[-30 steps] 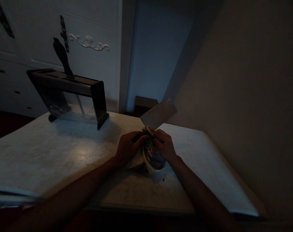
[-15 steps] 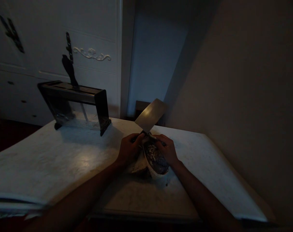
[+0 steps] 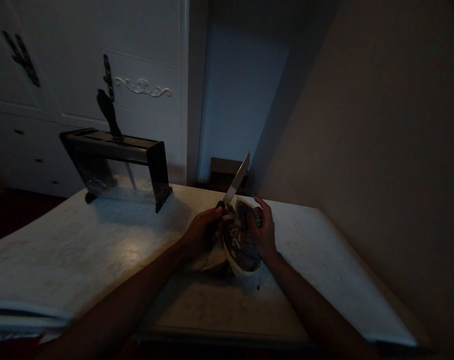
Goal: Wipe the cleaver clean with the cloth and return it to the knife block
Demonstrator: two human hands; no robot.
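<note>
My left hand (image 3: 201, 231) is closed round the dark handle of a cleaver (image 3: 237, 180), whose wide blade points up and away, seen nearly edge-on. My right hand (image 3: 262, 230) grips a patterned cloth (image 3: 238, 245) bunched at the base of the blade, fingers curled over its top. The cloth's pale underside spreads onto the white table (image 3: 99, 250) beneath both hands. The room is dim.
A dark knife block (image 3: 118, 160) with a clear front stands at the table's back left, one black-handled knife (image 3: 107, 112) sticking up from it. White cabinets (image 3: 80, 60) lie behind, a plain wall (image 3: 380, 150) runs along the right, and a doorway gap (image 3: 242, 100) opens between them.
The cleaver blade has turned from showing its flat face to nearly edge-on. My right hand has lifted the cloth higher beside the blade.
</note>
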